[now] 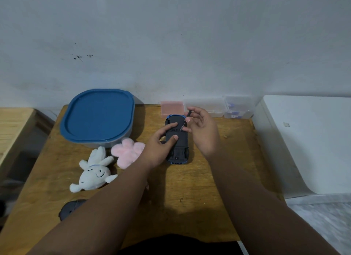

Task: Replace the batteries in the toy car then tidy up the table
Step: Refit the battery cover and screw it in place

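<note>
1. The blue toy car lies wheels-up near the middle of the wooden tabletop. Its dark underside faces upward so that the battery hatch can be reached.
2. The left hand rests on that underside, forefinger and thumb extended and pressing down. Judged purpose: to stop the car sliding or turning under the tool.
3. The right hand pinches a thin dark screwdriver between thumb and fingers. The shaft is tilted and the tip meets the underside just beside the left forefinger, probably on a hatch screw, though the screw itself is too small to make out.
4. Stage, as judged: the hatch is not yet open, so battery exchange and tidying remain.
5. A small pink box and two clear plastic boxes stand along the far edge, just behind the car, within easy reach.
6. A blue-lidded plastic tub, a white plush animal and a pink plush flower lie left of the car, clear of the work, likely awaiting tidying.
</note>
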